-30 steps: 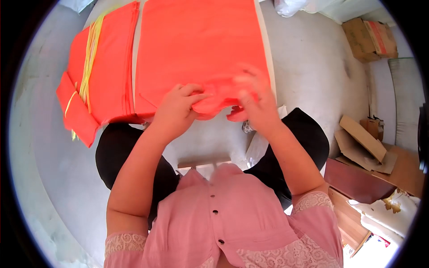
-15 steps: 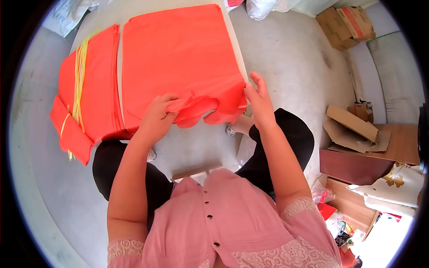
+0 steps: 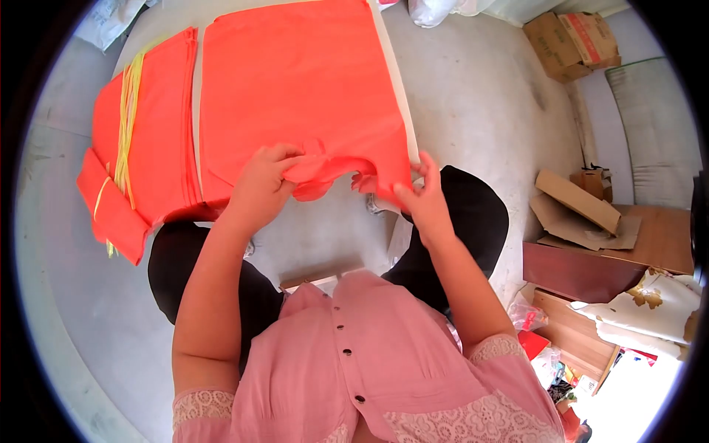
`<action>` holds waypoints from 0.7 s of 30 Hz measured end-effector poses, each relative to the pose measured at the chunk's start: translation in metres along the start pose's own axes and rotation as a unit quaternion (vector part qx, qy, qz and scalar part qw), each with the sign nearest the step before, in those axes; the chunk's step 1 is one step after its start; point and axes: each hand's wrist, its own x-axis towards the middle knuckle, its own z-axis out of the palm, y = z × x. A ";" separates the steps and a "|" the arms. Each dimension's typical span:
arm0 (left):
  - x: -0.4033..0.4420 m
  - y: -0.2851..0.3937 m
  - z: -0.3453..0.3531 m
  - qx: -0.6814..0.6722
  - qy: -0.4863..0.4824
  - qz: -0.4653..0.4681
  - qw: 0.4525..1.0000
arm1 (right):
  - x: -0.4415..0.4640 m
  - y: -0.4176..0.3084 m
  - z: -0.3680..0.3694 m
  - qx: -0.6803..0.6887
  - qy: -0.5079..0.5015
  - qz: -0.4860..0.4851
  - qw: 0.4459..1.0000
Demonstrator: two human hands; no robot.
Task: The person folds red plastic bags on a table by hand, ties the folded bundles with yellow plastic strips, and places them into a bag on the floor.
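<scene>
A flat stack of red fabric bags (image 3: 295, 81), with a curved cut-out along its near edge, lies on a pale table. My left hand (image 3: 260, 184) is closed on the crumpled near edge, left of the cut-out. At the near right corner, my right hand (image 3: 430, 203) pinches the hanging strip of the same red fabric between thumb and fingers. Left of this stack lies a second pile of folded red fabric (image 3: 159, 125), with long yellow ties (image 3: 128, 122) across it. A smaller red bundle (image 3: 111, 203) with a yellow tie round it rests at the table's near left.
My knees are on either side of the table's near end. Cardboard boxes (image 3: 572, 46) stand on the floor at the far right. Flattened cardboard (image 3: 583, 214) lies on a brown wooden cabinet (image 3: 591, 273) to the right. White bags (image 3: 432, 11) are beyond the table.
My right hand has moved down and slightly left, from open beside the corner to pinching the fabric strip. The cut-out edge is now pulled wider. My left hand keeps its hold.
</scene>
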 end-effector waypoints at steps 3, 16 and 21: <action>-0.004 0.001 0.006 0.123 0.001 0.067 0.990 | -0.024 0.029 -0.017 0.011 -0.024 0.034 0.999; -0.009 0.001 0.011 0.210 0.027 0.134 0.968 | 0.006 -0.075 0.015 -0.242 -0.103 -0.214 0.941; -0.007 0.001 0.010 0.211 0.035 0.140 0.967 | 0.059 -0.087 0.081 -0.307 -0.219 -0.189 0.907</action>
